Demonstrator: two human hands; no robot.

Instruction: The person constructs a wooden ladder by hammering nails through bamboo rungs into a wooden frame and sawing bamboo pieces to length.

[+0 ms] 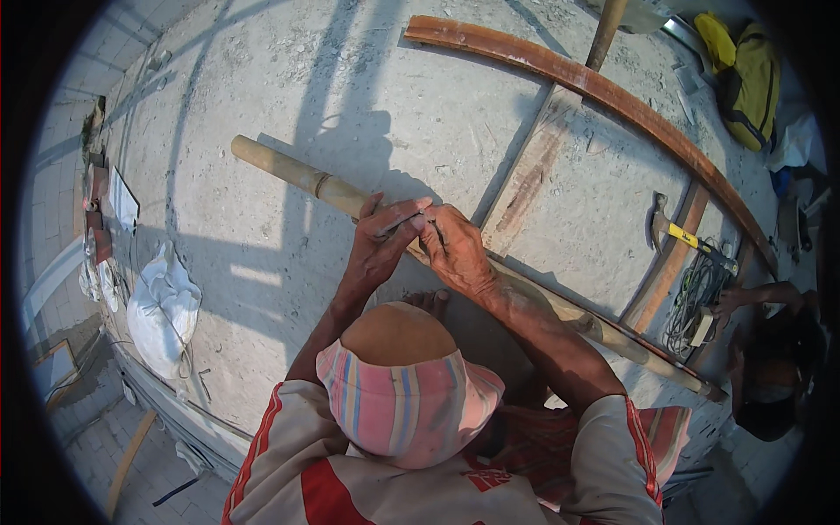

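Both of my hands meet over a long bamboo pole (284,166) that lies slantwise on the ground. My left hand (381,241) is closed in a pinch, its thumb and fingertips touching those of the other hand. Beside it my right hand (459,254) is closed too, with curled fingers. A small dark thing shows between the fingertips, too little of it to name. The pole runs under my hands and on past my right forearm. Below the hands is my bent bare knee (398,332), with striped pink cloth (411,402) around it.
A reddish-brown wooden beam (542,61) and crosswise planks (538,166) lie beyond the pole. A yellow-handled claw hammer (687,234) rests on the right, near coiled wire (687,306). Another person's hand (728,302) reaches there. A white sack (164,311) sits at left, a yellow bag (751,87) far right.
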